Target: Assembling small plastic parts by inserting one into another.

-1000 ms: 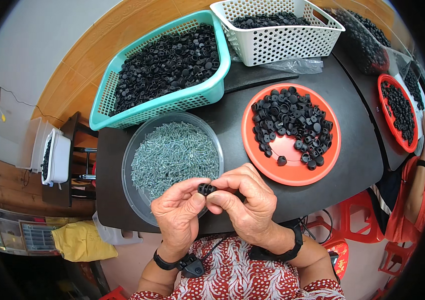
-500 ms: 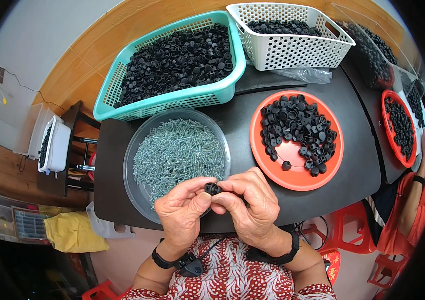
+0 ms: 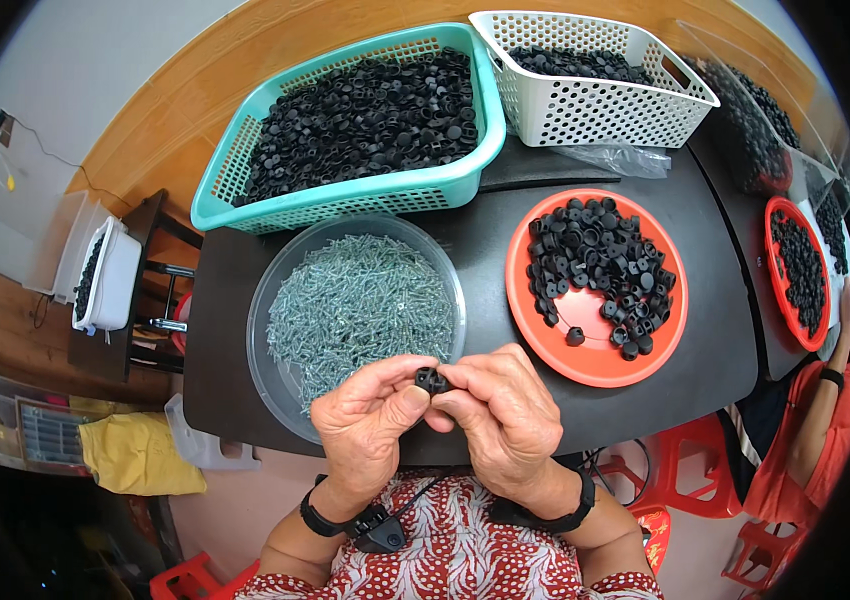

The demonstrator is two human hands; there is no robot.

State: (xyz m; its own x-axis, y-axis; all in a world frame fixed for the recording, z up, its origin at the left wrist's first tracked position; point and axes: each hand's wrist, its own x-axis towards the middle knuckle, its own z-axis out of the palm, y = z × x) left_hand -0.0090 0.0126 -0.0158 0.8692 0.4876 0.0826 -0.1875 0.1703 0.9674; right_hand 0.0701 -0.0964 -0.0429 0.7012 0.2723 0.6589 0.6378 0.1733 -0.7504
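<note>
A small round black plastic part (image 3: 431,379) is pinched between my two hands, just over the near edge of a clear round tub. My left hand (image 3: 370,415) is closed, its thumb and forefinger on the part's left side. From the right, my right hand (image 3: 501,420) is also closed on the part with thumb and fingertips; whether a screw is in those fingers too is hidden. Loose silver screws (image 3: 360,310) fill much of the tub (image 3: 257,335). To the right, an orange-red plate (image 3: 585,372) bears a heap of black plastic parts (image 3: 605,255).
At the back stand a turquoise basket (image 3: 493,150) and a white basket (image 3: 615,118), both with black parts. Another red plate (image 3: 813,340) with parts lies far right, near a co-worker's arm (image 3: 813,430). Red stools (image 3: 700,465) stand beyond the table's edge.
The black part has turned slightly between my fingertips, and more of its face shows. Both hands keep their pinch. The whole view has shifted a little.
</note>
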